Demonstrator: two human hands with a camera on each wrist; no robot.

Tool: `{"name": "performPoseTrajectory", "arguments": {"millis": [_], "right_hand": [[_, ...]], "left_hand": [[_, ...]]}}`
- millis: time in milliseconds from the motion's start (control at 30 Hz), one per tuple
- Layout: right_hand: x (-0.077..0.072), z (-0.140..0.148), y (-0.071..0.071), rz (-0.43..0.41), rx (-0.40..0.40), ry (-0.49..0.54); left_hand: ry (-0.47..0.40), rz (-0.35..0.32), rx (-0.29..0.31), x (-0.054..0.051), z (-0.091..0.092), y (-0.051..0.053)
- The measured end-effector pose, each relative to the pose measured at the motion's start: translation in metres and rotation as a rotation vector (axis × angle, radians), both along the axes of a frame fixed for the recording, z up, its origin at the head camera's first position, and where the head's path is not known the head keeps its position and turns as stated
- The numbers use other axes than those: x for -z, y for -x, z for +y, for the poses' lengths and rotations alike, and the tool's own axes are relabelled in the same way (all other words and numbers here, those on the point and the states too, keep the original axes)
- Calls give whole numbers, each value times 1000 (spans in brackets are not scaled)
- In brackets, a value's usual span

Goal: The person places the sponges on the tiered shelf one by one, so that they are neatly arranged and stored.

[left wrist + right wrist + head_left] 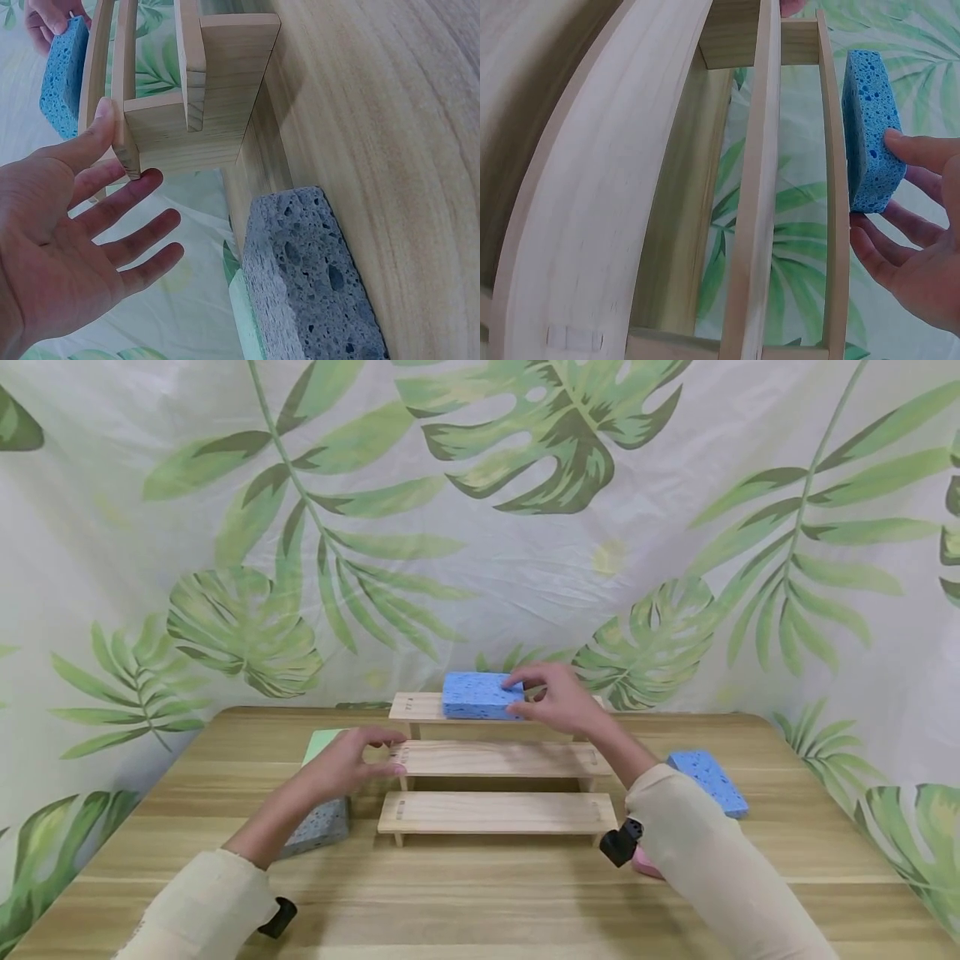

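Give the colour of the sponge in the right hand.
The sponge is blue with darker spots, clearest in the right wrist view.

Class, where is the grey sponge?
In the head view, the grey sponge lies on the table, left of the wooden rack, partly hidden by the left forearm.

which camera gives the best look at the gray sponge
The left wrist view: the gray sponge shows large there, its pits plain, though the picture's bottom edge cuts it off. The head view shows it smaller, partly hidden by the left forearm. The right wrist view does not show it.
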State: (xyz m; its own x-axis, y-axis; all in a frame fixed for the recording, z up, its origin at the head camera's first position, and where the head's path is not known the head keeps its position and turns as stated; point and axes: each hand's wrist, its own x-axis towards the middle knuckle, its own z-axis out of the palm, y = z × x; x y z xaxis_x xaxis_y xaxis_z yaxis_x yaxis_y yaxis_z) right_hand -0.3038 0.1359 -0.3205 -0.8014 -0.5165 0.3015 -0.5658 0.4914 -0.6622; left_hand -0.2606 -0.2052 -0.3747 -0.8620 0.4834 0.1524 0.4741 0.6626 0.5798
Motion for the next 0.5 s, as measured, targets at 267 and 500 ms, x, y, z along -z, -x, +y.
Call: {"name": "performPoseTrajectory", "arguments": {"millis": [267, 500], "right_hand": [[4, -9, 3, 46, 7, -5], [7, -20, 4, 49, 48, 1]], "left_hand": [[10, -12, -2, 0, 1, 1], [34, 4, -3, -2, 1, 0]]}}
